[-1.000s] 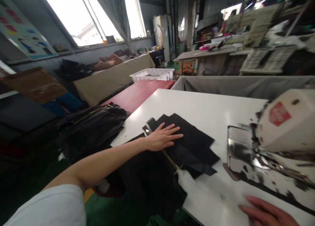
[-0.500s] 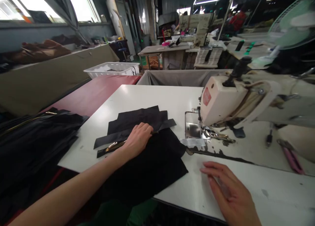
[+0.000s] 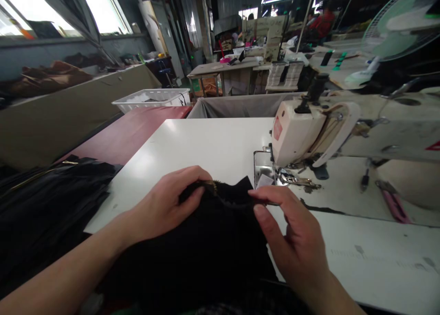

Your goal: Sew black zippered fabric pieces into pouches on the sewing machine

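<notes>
Two hands — left hand, right hand — pinch black fabric on white table (crowded workshop).

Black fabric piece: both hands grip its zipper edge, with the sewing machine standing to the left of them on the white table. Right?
Not quite. In the head view the sewing machine stands to the right of the hands. The left hand and right hand do grip the black fabric piece by its zipper edge, on the white table.

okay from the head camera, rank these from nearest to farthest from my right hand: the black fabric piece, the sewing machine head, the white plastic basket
From the right hand:
1. Black fabric piece: pinched in the fingers, straight ahead.
2. Sewing machine head: just beyond, up and right on the white table.
3. White plastic basket: far back left, past the red table.
</notes>
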{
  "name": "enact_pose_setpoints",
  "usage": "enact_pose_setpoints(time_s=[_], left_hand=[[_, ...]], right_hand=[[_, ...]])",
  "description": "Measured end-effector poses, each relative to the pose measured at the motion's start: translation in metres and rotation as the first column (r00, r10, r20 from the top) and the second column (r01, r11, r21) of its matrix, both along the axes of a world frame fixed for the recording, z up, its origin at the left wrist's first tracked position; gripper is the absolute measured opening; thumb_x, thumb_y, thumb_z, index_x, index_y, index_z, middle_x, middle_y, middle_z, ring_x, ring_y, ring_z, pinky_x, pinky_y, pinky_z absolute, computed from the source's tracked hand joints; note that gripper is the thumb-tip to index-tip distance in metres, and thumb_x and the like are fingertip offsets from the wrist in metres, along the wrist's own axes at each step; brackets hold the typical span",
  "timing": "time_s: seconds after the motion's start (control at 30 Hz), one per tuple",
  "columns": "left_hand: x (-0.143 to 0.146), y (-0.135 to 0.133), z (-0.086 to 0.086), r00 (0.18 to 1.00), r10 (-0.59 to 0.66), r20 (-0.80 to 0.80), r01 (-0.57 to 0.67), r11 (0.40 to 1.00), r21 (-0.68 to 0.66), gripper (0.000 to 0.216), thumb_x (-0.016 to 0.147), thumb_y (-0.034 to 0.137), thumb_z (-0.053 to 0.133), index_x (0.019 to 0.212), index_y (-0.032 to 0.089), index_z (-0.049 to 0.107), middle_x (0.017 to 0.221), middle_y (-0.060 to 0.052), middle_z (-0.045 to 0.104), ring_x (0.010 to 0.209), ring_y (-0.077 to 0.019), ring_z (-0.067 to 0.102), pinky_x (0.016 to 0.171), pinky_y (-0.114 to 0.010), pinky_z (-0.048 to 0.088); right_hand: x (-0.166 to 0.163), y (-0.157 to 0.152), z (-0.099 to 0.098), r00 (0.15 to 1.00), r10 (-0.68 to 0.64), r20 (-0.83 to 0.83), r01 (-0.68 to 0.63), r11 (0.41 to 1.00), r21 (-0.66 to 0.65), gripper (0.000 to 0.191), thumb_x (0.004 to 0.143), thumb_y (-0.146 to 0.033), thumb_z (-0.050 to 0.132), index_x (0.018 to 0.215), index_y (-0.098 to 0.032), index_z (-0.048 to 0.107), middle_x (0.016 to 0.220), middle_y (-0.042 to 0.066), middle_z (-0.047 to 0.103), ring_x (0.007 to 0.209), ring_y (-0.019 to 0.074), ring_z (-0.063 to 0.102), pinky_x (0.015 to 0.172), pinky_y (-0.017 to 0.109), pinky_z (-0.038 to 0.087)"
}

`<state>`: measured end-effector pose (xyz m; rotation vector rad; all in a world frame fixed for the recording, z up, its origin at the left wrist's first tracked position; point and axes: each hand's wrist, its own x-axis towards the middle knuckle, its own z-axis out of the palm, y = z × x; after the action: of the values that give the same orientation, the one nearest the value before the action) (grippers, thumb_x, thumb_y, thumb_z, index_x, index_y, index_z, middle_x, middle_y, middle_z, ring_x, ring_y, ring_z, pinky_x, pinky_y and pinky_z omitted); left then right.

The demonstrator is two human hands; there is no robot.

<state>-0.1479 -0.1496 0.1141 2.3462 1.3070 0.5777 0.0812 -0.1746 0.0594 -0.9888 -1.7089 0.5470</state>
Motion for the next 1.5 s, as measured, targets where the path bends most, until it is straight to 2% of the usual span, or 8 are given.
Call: enact_pose_setpoints(time_s=[0.1,0.2,0.33,0.43,0.63,0.77,0.93,1.5], left_hand=[[0.006,0.020,-0.026,0.997,0.002,0.073,0.012,0.982,-0.190,0.015,0.081,0.012,0.044,0.086,0.021,0.056,0.080,0.002,0.062,0.072,-0.0131,0.058,0.067,-0.024,0.047],[0.015,0.032,-0.041,0.990,-0.035,0.134,0.069,0.964,-0.257,0.026,0.077,0.009,0.041,0.093,0.021,0.057,0.088,0.002,0.064,0.081,-0.0136,0.059,0.073,-0.024,0.047],[0.029,0.038,-0.036,0.987,-0.127,0.102,0.146,0.968,-0.205,0.033,0.069,0.005,0.038,0.088,0.021,0.060,0.087,0.001,0.063,0.080,-0.0136,0.058,0.074,-0.024,0.046],[0.037,0.040,-0.030,0.985,-0.148,0.088,0.161,0.972,-0.171,0.029,0.061,0.003,0.037,0.075,0.019,0.056,0.079,0.002,0.058,0.073,-0.0127,0.055,0.069,-0.024,0.044],[0.056,0.035,-0.027,0.959,-0.185,0.214,0.244,0.925,-0.291,0.032,0.077,0.007,0.044,0.098,0.021,0.064,0.095,0.001,0.065,0.088,-0.0149,0.060,0.079,-0.025,0.047],[0.066,0.033,-0.029,0.978,-0.061,0.201,0.118,0.951,-0.285,0.011,0.086,0.028,0.058,0.083,0.020,0.065,0.081,0.002,0.064,0.076,-0.0136,0.058,0.070,-0.024,0.045],[0.071,0.034,-0.032,0.971,-0.057,0.230,0.122,0.953,-0.276,0.011,0.087,0.025,0.060,0.080,0.018,0.065,0.078,0.002,0.060,0.074,-0.0104,0.056,0.067,-0.021,0.042],[0.073,0.032,-0.033,0.963,0.021,0.267,0.068,0.945,-0.319,0.009,0.085,0.024,0.062,0.080,0.018,0.067,0.076,0.004,0.065,0.072,-0.0094,0.058,0.067,-0.020,0.043]], right_hand=[[0.004,0.002,-0.014,0.999,0.052,0.006,-0.050,0.985,-0.163,0.019,0.094,-0.032,0.049,0.103,-0.024,0.063,0.085,0.001,0.067,0.074,0.0147,0.063,0.064,0.025,0.051],[0.009,0.008,-0.025,0.989,-0.047,0.141,0.053,0.998,-0.034,0.012,0.086,-0.033,0.062,0.088,-0.021,0.064,0.076,0.001,0.064,0.069,0.0161,0.060,0.063,0.029,0.051],[0.015,0.015,-0.032,0.958,-0.172,0.229,0.133,0.976,0.175,0.006,0.086,-0.023,0.061,0.080,-0.021,0.062,0.094,0.007,0.066,0.092,0.0224,0.061,0.081,0.039,0.050],[0.019,0.017,-0.031,0.975,-0.097,0.199,0.078,0.992,0.103,0.008,0.086,-0.022,0.059,0.078,-0.021,0.058,0.115,0.010,0.063,0.109,0.0252,0.057,0.092,0.043,0.047],[0.023,0.020,-0.026,0.997,0.064,0.038,-0.055,0.976,-0.213,0.020,0.086,-0.024,0.058,0.068,-0.021,0.051,0.064,-0.003,0.055,0.058,0.0109,0.052,0.055,0.023,0.042],[0.024,0.020,-0.025,0.997,0.020,-0.077,-0.042,0.952,-0.304,0.022,0.082,-0.026,0.063,0.064,-0.020,0.052,0.065,-0.003,0.055,0.057,0.0095,0.049,0.051,0.021,0.039],[0.024,0.020,-0.024,0.966,-0.058,-0.251,-0.063,0.893,-0.446,0.022,0.077,-0.030,0.069,0.062,-0.020,0.057,0.075,-0.001,0.065,0.060,0.0102,0.055,0.049,0.020,0.042],[0.019,0.015,-0.028,0.979,-0.099,-0.178,0.023,0.923,-0.383,0.022,0.080,-0.029,0.067,0.062,-0.020,0.059,0.078,0.000,0.066,0.066,0.0111,0.060,0.055,0.020,0.044]])
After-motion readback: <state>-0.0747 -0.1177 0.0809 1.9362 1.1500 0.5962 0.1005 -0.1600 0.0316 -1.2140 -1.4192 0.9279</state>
